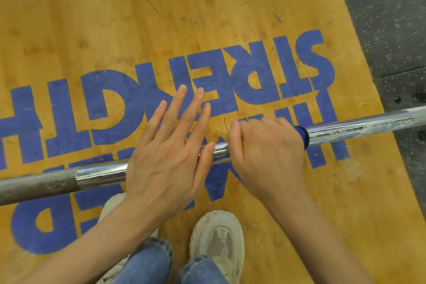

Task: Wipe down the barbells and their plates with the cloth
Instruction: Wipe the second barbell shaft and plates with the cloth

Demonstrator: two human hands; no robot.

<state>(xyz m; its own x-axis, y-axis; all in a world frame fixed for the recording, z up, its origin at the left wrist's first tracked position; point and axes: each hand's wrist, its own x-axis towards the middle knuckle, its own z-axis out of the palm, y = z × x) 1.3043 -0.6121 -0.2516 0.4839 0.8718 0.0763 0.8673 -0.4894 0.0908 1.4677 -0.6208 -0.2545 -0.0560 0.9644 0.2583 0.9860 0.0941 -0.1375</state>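
Hands over the barbell shaft

Right hand (267, 152) grips blue cloth (303, 136) around the barbell (359, 128); bar runs left-right; left hand (170, 145) hovers open, fingers straight.

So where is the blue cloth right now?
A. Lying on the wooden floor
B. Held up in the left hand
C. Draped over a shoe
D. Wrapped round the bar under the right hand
D: the blue cloth peeks out beside the right hand, which is curled round the barbell bar; the left hand lies flat and open over the bar.
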